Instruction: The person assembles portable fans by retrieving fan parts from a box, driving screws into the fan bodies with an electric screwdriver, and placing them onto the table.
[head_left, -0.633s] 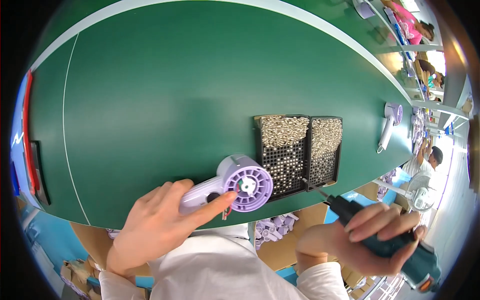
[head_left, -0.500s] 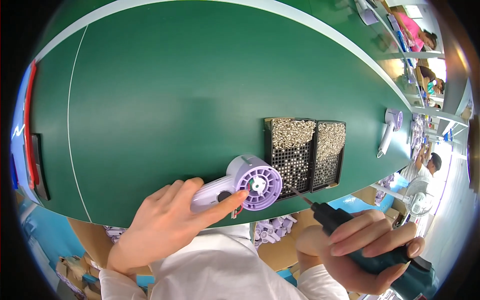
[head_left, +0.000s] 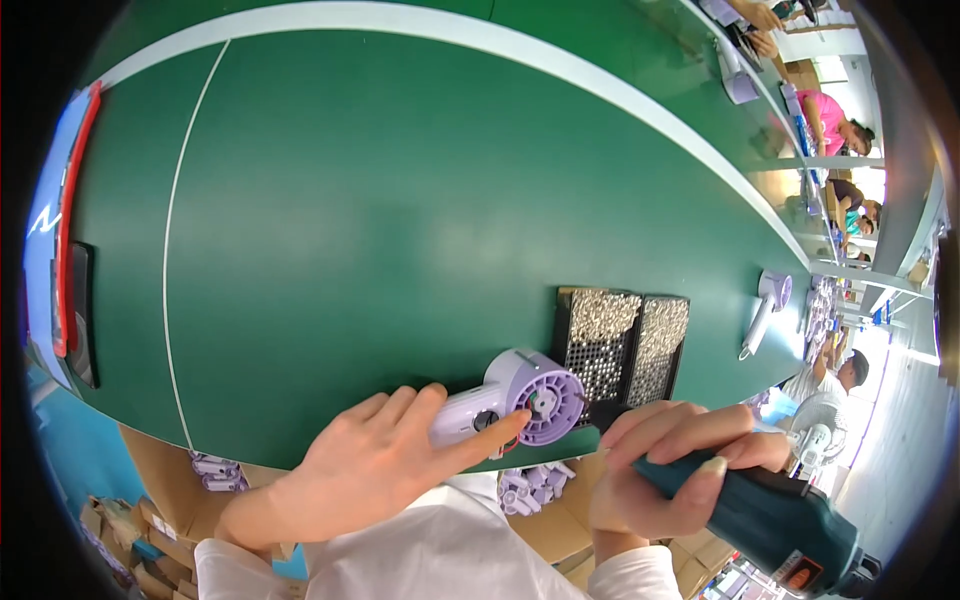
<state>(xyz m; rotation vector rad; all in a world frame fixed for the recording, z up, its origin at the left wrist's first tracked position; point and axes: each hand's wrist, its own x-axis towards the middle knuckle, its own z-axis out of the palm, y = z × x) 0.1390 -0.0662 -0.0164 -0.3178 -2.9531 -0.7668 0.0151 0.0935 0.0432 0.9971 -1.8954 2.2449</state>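
Head view, purple fan (head_left: 508, 385) between the hands (head_left: 380, 455) (head_left: 672, 465), held by the left

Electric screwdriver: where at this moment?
Head view, lower right: the dark green electric screwdriver is in the right hand, its black nose beside the lilac fan's round head, just below the black trays.

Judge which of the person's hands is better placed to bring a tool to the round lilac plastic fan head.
Right hand, most likely: it grips the dark teal cylindrical power screwdriver, with its black nose near the fan head. The left hand is occupied, holding the lilac plastic handle.
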